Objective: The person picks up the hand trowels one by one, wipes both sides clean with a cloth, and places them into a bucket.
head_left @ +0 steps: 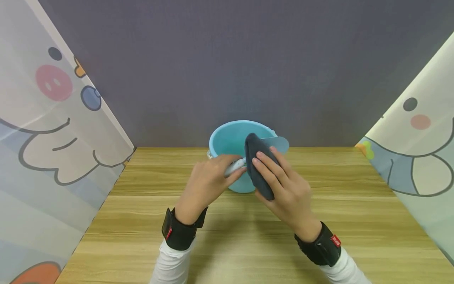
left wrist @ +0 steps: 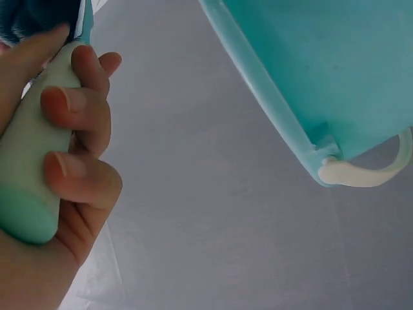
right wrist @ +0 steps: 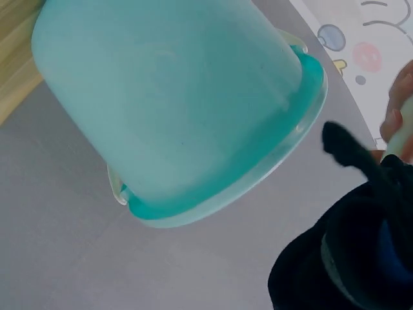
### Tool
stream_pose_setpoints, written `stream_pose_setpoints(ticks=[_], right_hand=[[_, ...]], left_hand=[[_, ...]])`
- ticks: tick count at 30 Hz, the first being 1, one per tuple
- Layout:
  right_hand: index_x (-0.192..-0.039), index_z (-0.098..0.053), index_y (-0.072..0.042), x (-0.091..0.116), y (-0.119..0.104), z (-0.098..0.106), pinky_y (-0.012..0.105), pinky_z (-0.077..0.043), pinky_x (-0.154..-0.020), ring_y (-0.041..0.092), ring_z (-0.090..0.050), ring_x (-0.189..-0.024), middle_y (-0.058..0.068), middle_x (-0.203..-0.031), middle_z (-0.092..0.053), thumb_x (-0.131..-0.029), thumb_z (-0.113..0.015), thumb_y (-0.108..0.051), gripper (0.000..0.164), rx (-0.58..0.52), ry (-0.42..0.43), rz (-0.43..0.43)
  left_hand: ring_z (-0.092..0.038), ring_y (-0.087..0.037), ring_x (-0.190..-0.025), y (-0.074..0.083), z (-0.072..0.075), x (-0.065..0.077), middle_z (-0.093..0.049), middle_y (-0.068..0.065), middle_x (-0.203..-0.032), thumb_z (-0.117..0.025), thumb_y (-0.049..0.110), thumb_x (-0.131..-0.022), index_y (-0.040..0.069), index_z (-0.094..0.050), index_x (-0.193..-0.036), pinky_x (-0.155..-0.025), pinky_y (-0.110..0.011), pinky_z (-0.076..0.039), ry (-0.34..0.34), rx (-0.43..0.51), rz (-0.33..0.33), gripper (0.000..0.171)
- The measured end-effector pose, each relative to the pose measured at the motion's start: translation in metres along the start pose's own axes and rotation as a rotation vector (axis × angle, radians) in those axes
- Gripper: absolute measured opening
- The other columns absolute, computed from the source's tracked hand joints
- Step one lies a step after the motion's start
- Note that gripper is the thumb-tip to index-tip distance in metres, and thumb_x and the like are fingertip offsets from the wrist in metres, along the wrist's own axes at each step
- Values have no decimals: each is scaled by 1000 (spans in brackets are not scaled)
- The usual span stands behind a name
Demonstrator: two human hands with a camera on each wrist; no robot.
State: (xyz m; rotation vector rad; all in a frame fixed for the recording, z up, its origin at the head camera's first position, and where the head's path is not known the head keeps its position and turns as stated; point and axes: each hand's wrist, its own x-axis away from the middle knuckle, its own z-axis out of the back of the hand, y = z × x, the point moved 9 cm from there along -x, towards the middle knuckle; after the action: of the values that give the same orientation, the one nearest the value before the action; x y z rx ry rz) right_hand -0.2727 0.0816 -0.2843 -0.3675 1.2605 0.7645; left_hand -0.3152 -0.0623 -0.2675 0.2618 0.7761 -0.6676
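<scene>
My left hand grips the pale handle of a flat-bladed utensil like a spatula; the handle has a green end. Its rounded light-blue blade sticks out past a dark grey cloth. That cloth, folded over the middle of the utensil, is held in my right hand. In the right wrist view the cloth looks nearly black, and the right fingers are hidden. Both hands are over the near side of a light-blue bucket.
The bucket stands upright on a wood-grain table, its white carrying handle hanging at the side. A grey panel rises behind it. Cartoon-printed sheets flank the table on both sides.
</scene>
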Motion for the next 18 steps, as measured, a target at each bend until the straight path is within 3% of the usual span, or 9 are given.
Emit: stream_pose_setpoints(ticks=[3, 7, 12, 18], right_hand=[[-131, -68, -10, 0, -3, -1, 40, -59, -69, 33, -65, -125, 5, -131, -71, -92, -59, -19, 41, 10, 6, 19], [-130, -69, -12, -2, -6, 2, 40, -59, -65, 33, -66, -124, 4, -130, -72, -93, -61, -20, 40, 19, 18, 23], [-129, -69, -10, -5, -7, 5, 44, -60, -70, 36, -65, -123, 6, -129, -72, -96, -61, -23, 36, 17, 28, 21], [-128, -70, -8, -5, -8, 6, 42, -59, -64, 37, -66, -122, 8, -129, -72, -98, -61, -23, 35, 15, 44, 10]], left_hand=[[-70, -11, -65, 7, 5, 0, -77, 1, -89, -84, 30, -84, 11, -74, -107, -48, -26, -48, 40, -51, -32, 31], [-68, -10, -61, 14, 10, 0, -76, 3, -86, -84, 23, -84, 12, -74, -106, -45, -25, -45, 71, -81, -62, 27], [-67, -9, -59, 18, 14, 0, -76, 3, -83, -84, 22, -84, 11, -75, -106, -46, -24, -45, 73, -82, -75, 26], [-63, -8, -53, 19, 17, 0, -73, 4, -76, -84, 22, -83, 11, -76, -106, -44, -22, -41, 72, -87, -79, 26]])
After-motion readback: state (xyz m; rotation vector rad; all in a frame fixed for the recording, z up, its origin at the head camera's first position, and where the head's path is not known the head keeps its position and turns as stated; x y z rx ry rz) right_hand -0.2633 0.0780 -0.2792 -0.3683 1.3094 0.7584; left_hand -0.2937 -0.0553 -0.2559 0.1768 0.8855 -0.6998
